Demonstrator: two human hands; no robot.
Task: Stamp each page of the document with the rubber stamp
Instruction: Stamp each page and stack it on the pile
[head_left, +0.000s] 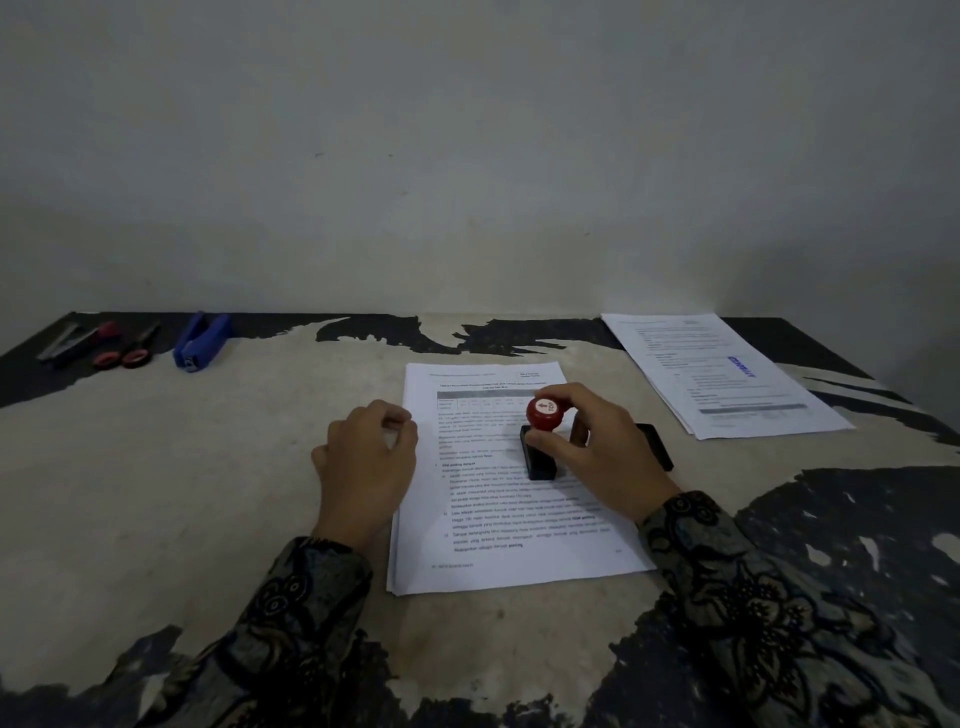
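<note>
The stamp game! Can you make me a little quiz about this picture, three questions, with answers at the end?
1. True or false: the rubber stamp stands on the top page.
2. Which hand grips its red knob?
3. The stamped pile lies: A) far left, B) far right.

Key: 1. True. 2. The right hand; the left hand rests beside the page. 3. B; the blue stapler and scissors lie far left.
</note>
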